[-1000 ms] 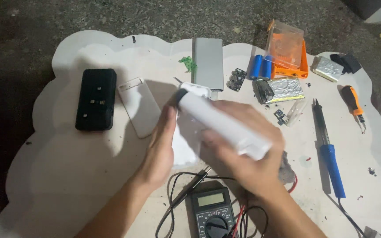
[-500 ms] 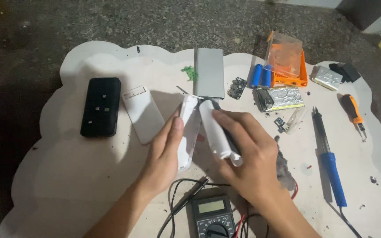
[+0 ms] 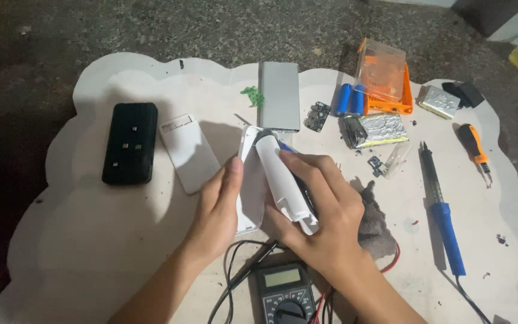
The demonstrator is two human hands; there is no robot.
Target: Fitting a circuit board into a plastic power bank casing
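Observation:
My left hand presses against the side of a white plastic case shell that stands on edge on the white board. My right hand grips a second white shell half with a dark inner part, tilted against the first one. The two white halves meet at their far ends, near the silver power bank. Both hands are closed around the white case pieces.
A black power bank and a flat white cover lie at the left. A multimeter with leads sits near my wrists. A blue-handled soldering iron, an orange screwdriver, blue cells, an orange box and foil-wrapped packs fill the right.
The white case has come down from in front of me onto the board and its two halves have spread apart. My view has shifted slightly.

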